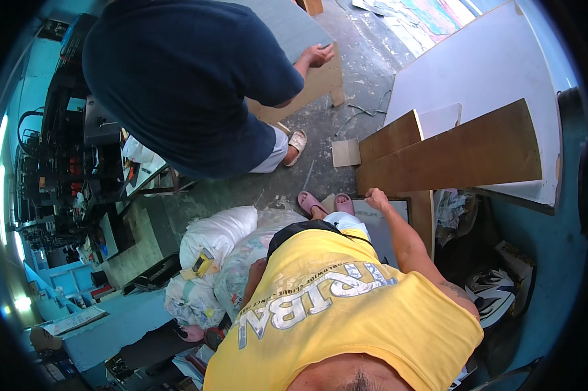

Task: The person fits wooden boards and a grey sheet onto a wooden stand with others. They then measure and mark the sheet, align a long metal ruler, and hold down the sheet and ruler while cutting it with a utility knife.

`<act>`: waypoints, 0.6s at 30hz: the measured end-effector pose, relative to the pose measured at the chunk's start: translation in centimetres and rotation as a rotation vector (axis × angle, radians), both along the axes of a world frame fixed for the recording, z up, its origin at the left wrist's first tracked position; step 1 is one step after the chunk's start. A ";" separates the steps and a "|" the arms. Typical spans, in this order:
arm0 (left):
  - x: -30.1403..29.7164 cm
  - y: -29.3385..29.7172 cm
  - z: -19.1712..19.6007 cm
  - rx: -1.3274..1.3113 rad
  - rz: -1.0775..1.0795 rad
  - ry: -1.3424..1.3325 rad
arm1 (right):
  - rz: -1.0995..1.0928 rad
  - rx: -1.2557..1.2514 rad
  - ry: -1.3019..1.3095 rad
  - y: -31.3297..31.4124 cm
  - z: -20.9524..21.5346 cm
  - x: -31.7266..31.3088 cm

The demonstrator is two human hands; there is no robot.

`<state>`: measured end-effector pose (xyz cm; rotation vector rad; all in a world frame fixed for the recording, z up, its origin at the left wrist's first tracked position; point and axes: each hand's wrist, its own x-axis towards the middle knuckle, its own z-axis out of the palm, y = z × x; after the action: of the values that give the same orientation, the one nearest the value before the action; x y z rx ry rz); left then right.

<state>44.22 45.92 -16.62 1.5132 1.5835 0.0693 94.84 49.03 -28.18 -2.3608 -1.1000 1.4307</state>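
Note:
My right arm reaches forward past my yellow shirt, and my right hand [375,197] is closed in a loose fist. It is just below the lower edge of a long brown board [450,153], and I cannot tell whether it touches the board or holds anything. My left hand [257,266] hangs low at my left side beside clear plastic bags [232,283]. Its fingers are mostly hidden by my body. Beneath my right forearm is a grey flat panel [388,225] with a wooden edge.
A person in a dark shirt [189,85] stands ahead, one hand [318,55] on a grey-topped table [300,29]. A large white panel [483,65] leans at the right. White sacks [219,231] lie at my left, with black machinery [53,143] farther left. Cord [365,109] lies on the floor.

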 end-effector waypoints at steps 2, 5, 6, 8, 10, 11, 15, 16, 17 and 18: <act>-0.3 0.2 -0.5 -0.005 -0.004 0.028 | 0.013 0.016 0.039 0.2 0.0 0.0; -0.5 0.0 -0.9 -0.011 0.006 0.089 | 0.015 0.013 0.047 0.4 0.0 0.1; -0.5 -0.2 -0.8 -0.013 0.019 0.122 | 0.000 -0.014 0.009 0.5 -0.1 0.1; -0.6 -0.4 -0.8 -0.014 0.019 0.118 | 0.017 0.005 0.039 0.7 -0.1 0.1; -0.6 -0.3 -0.9 -0.010 0.006 0.115 | 0.016 0.001 0.031 0.9 0.0 0.0; -0.7 -0.1 -1.1 -0.008 -0.001 0.114 | 0.015 -0.003 0.026 1.1 0.1 0.0; -1.4 1.0 -2.5 0.001 -0.047 0.104 | -0.014 -0.022 -0.021 1.8 0.7 -0.1; -1.6 1.5 -3.0 0.005 -0.061 0.101 | -0.012 0.002 0.008 1.9 0.9 -0.1; -1.9 2.1 -3.4 0.008 -0.077 0.095 | -0.039 0.004 0.003 2.0 1.1 -0.3; -2.3 2.8 -3.8 0.010 -0.096 0.091 | -0.086 -0.021 -0.034 1.9 1.4 -0.6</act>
<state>41.92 48.68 -20.42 1.6178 1.5811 -0.0467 94.27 50.92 -26.81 -2.4237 -0.9831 1.3852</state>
